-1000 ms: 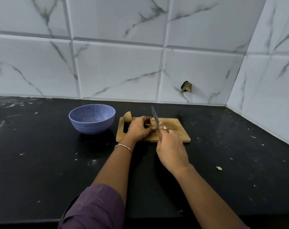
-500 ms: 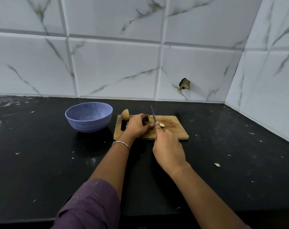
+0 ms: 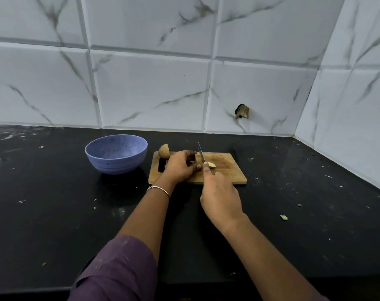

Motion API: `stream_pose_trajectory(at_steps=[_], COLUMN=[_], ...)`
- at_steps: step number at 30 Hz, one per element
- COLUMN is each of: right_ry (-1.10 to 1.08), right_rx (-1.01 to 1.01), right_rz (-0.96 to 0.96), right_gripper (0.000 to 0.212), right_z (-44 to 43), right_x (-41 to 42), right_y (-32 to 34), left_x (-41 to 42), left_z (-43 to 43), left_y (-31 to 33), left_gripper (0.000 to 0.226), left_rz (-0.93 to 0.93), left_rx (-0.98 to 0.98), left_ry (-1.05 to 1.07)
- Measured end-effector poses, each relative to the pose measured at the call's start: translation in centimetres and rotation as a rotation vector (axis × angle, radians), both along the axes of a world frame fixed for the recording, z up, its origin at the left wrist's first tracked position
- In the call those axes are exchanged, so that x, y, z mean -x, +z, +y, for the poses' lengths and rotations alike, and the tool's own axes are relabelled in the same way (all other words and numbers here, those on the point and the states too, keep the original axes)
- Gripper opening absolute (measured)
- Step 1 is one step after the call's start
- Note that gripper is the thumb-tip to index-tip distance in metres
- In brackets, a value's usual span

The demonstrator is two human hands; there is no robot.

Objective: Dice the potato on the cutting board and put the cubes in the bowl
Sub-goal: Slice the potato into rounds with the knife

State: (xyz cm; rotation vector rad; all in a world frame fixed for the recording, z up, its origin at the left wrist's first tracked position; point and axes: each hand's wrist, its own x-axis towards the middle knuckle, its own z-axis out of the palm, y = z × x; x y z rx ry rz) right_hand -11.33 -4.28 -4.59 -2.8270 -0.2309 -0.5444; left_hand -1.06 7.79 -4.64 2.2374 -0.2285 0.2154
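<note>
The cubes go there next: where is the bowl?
In the head view the blue bowl stands on the black counter, left of the cutting board and the left hand, apart from the board.

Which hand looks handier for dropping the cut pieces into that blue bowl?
Probably the left hand: the bowl sits on its side, and the right hand grips the knife.
</note>
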Motion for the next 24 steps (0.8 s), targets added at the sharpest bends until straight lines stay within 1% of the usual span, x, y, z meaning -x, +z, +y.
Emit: stream_pose_trajectory(at_steps=[9, 14, 19, 24], right_ry=[0.000, 0.000, -0.002, -0.029], right_rx=[0.023, 0.051, 0.045, 0.077], right_rz=[-0.005, -0.018, 0.008, -0.013], right_gripper=[0.060, 0.059, 0.061, 0.060], right_z=[0.6, 0.3, 0.0, 0.5], right_x=[-1.8, -1.7, -0.5, -1.3], right_y=[0.5, 0.5, 0.4, 0.8], left_x=[-0.4, -0.5, -0.4, -0.3], left_z=[0.2, 0.1, 0.1, 0.0], left_y=[-0.4, -0.5, -0.6, -0.4], left_gripper=[0.051, 0.050, 0.052, 0.050], left_rz=[0.013, 0.008, -0.009, -0.010], left_rx=[0.051, 0.042, 0.036, 0.018], left_ry=[0.002, 0.010, 0.006, 0.016])
